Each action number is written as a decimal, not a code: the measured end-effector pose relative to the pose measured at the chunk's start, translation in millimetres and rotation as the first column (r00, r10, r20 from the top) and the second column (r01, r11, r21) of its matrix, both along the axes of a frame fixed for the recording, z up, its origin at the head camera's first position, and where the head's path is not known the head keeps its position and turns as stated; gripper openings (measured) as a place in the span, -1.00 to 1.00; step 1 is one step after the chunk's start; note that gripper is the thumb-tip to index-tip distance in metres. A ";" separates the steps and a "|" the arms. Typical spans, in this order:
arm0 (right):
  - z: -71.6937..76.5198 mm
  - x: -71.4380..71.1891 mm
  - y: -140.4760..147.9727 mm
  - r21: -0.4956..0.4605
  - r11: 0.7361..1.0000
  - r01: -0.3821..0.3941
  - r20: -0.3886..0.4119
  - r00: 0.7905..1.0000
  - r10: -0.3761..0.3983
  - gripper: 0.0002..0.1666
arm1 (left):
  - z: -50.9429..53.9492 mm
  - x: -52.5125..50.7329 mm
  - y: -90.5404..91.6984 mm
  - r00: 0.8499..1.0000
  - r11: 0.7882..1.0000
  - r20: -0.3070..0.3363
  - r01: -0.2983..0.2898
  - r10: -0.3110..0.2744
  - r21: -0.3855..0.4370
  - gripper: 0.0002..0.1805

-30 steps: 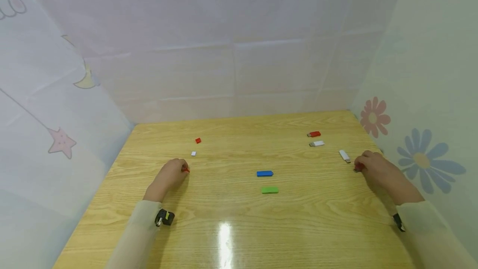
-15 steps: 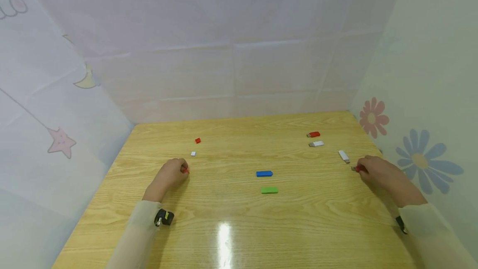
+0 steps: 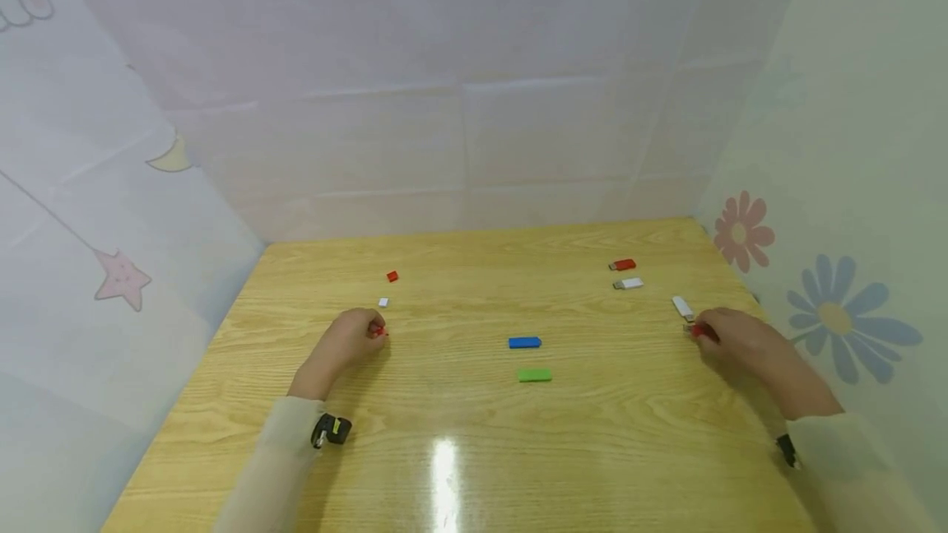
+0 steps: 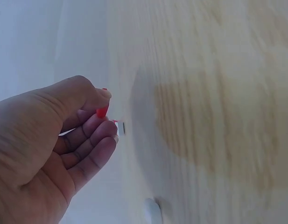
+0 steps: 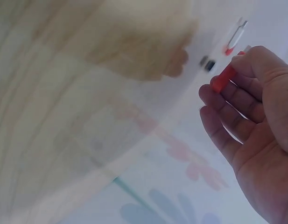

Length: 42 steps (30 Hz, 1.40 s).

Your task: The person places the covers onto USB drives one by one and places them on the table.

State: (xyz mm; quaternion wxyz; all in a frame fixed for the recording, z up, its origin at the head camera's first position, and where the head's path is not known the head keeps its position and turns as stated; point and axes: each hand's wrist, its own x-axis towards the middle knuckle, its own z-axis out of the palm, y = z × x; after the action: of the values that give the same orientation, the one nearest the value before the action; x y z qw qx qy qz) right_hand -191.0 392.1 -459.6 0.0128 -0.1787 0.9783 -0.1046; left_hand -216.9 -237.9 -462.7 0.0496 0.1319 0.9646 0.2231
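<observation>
In the head view, my left hand (image 3: 342,350) is over the left of the table, pinching a small red cap (image 4: 102,111) between thumb and fingers; the fingers hide part of it. On the right, my right hand (image 3: 744,348) pinches a red USB stick (image 5: 223,79), its metal plug (image 3: 689,329) pointing left. A white USB stick (image 3: 682,308) lies just beyond the right fingertips. Farther back are another white USB stick (image 3: 629,284) and another red USB stick (image 3: 623,265). A white cap (image 3: 383,303) and a red cap (image 3: 392,276) lie beyond the left hand.
Between the hands lie a blue USB stick (image 3: 524,342) and a green USB stick (image 3: 535,375) on the wooden table (image 3: 578,451). Printed cloth hangs at the back and both sides. Each wrist wears a small black camera, such as the left camera (image 3: 331,430).
My right hand has moved left with the red USB stick, its plug now showing closer to the white stick. My left hand has shifted slightly right and away with the red cap.
</observation>
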 end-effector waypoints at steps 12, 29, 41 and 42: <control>6.3 2.2 -34.3 -0.027 0.999 -0.042 -0.021 0.999 0.041 -0.94 | 4.6 3.3 32.3 0.995 0.994 -0.036 0.094 -0.092 0.053 -0.85; 0.0 6.4 -84.8 -0.039 0.994 -0.106 -0.050 0.993 0.104 -0.85 | 4.9 7.9 67.7 0.991 0.988 -0.030 0.133 -0.131 0.078 -0.87; -0.3 9.2 -122.6 -0.038 0.988 -0.152 -0.087 0.985 0.149 -0.82 | 4.7 6.5 87.2 0.974 0.971 -0.051 0.225 -0.222 0.075 -0.76; 0.1 8.9 -125.4 -0.036 0.987 -0.159 -0.091 0.984 0.156 -0.83 | 5.1 6.5 88.5 0.972 0.970 -0.058 0.233 -0.229 0.077 -0.75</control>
State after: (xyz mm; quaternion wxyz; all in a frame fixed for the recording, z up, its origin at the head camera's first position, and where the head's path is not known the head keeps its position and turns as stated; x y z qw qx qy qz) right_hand -182.1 266.7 -459.5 -0.0261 -0.2602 0.9581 -0.1166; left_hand -210.4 -149.4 -457.6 0.0464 0.2504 0.9335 0.2524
